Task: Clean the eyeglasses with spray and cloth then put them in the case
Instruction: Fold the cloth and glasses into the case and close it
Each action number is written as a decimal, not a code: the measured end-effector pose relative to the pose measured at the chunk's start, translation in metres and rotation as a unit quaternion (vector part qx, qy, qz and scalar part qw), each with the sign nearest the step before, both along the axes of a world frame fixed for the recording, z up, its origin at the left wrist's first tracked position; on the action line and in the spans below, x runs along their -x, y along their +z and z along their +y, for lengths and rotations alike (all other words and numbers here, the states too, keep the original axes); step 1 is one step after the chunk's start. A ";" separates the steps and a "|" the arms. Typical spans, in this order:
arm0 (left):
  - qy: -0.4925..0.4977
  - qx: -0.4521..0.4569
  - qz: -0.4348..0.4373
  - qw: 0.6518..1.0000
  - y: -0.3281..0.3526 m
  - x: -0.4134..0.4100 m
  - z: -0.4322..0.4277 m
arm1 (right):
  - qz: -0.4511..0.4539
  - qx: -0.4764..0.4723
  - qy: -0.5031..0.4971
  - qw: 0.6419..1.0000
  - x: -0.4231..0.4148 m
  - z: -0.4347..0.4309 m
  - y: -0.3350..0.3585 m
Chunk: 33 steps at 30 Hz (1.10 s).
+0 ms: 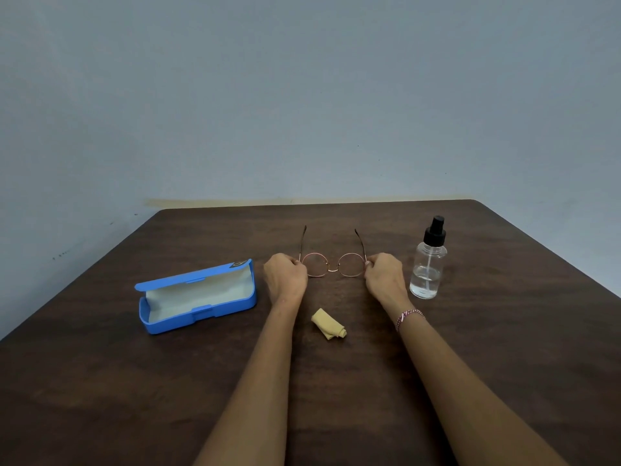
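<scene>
Both hands are on the eyeglasses [332, 265], low over the middle of the counter [100, 381] with temples unfolded and pointing away. The left hand [285, 275] and right hand [384, 274] each have fingers [368, 264] curled, pinching the frame at a hinge corner. That grip looks sound, clear of the lenses. One hand could hold the frame while the other takes the spray bottle [428, 264] just right; cloth [328, 324] and open case [196, 295] lie near.

Round, thin-rimmed eyeglasses [332, 270], temples unfolded.
Open blue case [201, 313] lies left of them, clear spray bottle [427, 267] stands right, crumpled yellow cloth [328, 323] nearer.
</scene>
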<state>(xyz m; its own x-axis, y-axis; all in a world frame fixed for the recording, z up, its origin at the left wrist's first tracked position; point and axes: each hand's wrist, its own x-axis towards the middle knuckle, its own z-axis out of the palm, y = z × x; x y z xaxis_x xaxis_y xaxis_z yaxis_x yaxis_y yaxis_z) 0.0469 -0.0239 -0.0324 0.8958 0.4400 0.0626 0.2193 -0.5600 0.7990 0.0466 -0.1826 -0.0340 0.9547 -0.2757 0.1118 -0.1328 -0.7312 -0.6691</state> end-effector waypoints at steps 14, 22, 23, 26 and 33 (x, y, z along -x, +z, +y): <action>0.017 -0.003 -0.058 0.998 0.005 0.050 -0.005 | -0.082 -0.092 -0.024 0.992 0.052 0.011 0.009; -0.049 0.002 -0.024 0.999 0.004 0.097 0.002 | -0.007 -0.017 0.134 0.991 0.113 0.039 0.018; -0.055 0.002 -0.016 0.998 0.005 0.101 0.004 | 0.007 0.003 0.138 0.990 0.115 0.040 0.018; -0.069 -0.012 0.016 0.997 0.008 0.113 0.005 | -0.003 0.038 0.128 0.991 0.121 0.040 0.016; -0.082 0.095 0.038 0.991 0.010 0.125 0.005 | -0.032 -0.172 0.105 0.979 0.127 0.034 0.016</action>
<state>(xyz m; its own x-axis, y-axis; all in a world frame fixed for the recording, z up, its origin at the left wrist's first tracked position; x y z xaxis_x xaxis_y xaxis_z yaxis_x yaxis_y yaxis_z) -0.0782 -0.0185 -0.0221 0.9553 0.2850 -0.0785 0.2015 -0.4336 0.8783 -0.0802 -0.1484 -0.0182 0.9885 -0.1052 0.1085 0.0470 -0.4679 -0.8825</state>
